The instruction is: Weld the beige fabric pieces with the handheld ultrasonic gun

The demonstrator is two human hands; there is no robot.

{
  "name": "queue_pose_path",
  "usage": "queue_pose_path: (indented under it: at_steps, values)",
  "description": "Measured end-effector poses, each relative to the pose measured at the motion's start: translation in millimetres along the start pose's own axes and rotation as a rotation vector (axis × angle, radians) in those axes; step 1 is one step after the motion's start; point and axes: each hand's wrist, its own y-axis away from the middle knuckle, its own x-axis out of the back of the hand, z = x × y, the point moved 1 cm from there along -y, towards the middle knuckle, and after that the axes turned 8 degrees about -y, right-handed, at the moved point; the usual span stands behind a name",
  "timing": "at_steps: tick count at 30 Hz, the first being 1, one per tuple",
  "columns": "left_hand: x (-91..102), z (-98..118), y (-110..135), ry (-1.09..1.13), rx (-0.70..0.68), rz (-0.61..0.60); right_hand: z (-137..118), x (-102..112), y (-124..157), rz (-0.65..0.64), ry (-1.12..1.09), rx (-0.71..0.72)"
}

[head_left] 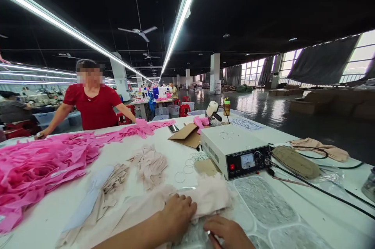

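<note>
Beige fabric pieces lie stacked at the near edge of the white bench, just in front of a white control box. Left hand presses flat on the stack, fingers released and spread. Right hand, beside it, pinches a thin tool; its fingers are clenched.

No writing can be read anywhere. The white control box carries a line of small print across its dark front panel, above the dial gauge, but it is too small to make out. The bottle behind the box bears a label, likewise illegible.
</note>
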Motion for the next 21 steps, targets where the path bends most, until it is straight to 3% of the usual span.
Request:
queue_pose_path:
  at_steps: [3,6,15,21]
  values:
    - [-2.4,-3.5,11.5,0.08,0.026,0.053,13.6,25.7,11.7,0.148,0.038,-0.091]
    - [0.1,-8.0,12.4,0.142,0.061,0.07,26.4,38.2,9.1,0.208,0.077,-0.145]
    - [-0.8,-8.8,7.7,0.226,0.082,0.041,33.1,36.9,0.2,0.238,0.034,-0.12]
    - [-8.9,0.6,0.5,0.165,0.117,-0.013,38.0,40.0,-0.9,0.228,0.016,-0.117]
